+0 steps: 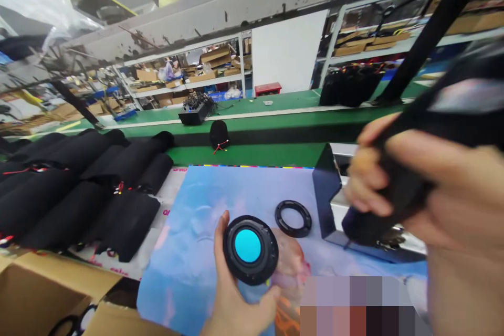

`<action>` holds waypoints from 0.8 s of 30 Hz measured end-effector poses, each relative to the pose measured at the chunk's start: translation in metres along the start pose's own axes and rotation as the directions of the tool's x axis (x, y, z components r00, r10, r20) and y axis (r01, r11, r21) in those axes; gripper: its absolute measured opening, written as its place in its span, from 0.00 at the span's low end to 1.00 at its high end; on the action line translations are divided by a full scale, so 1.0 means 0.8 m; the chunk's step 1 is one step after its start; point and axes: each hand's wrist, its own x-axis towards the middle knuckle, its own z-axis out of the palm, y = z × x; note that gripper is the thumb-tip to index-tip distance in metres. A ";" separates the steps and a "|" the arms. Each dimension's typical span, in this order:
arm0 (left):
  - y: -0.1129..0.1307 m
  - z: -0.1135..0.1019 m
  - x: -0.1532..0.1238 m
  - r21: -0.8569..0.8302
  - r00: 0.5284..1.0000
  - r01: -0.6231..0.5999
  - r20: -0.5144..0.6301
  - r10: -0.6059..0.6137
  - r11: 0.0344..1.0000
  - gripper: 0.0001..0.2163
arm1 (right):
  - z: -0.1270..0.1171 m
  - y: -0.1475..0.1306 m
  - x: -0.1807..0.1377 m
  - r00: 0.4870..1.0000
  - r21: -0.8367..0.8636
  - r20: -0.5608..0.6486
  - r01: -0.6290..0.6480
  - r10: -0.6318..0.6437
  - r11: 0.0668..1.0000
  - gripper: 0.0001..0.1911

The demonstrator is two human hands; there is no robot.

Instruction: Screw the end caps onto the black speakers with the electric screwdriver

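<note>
My left hand [244, 307] is closed around the edge of a round black speaker-like part [232, 262] with a bright blue disc [248, 245] in its middle. It is held over a blue printed sheet [177, 252]. To its right on the sheet lies a black ring [281, 220]. My right hand [413, 189], raised at the right and smeared by motion, has its fingers wrapped round a long black object [409, 168] whose kind is too blurred to make out. Below that hand stands an open box with dark sides [323, 194], partly hidden; small metal pieces [394, 239] show there.
Several black cloth-covered cylinders [66, 215] with red wires lie at the left. A single black piece [218, 134] stands on the green bench [271, 155]. An open cardboard box [35, 299] sits at the lower left. Slanted dark posts [433, 37] and loaded shelves [189, 81] are behind.
</note>
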 end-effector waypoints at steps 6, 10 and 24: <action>0.012 -0.029 -0.004 -0.014 0.973 0.066 0.222 -0.061 0.998 0.63 | 0.028 0.084 -0.078 0.892 -0.077 0.191 -0.402 0.409 0.912 0.38; 0.022 -0.053 0.036 0.002 0.919 -0.013 0.393 0.011 1.000 0.67 | 0.034 0.106 -0.133 0.832 0.033 0.162 -0.543 0.531 0.839 0.48; 0.077 -0.042 0.063 -0.128 0.685 0.008 0.723 0.088 0.992 0.53 | 0.031 0.136 -0.147 0.824 0.183 0.289 -0.548 0.488 0.816 0.38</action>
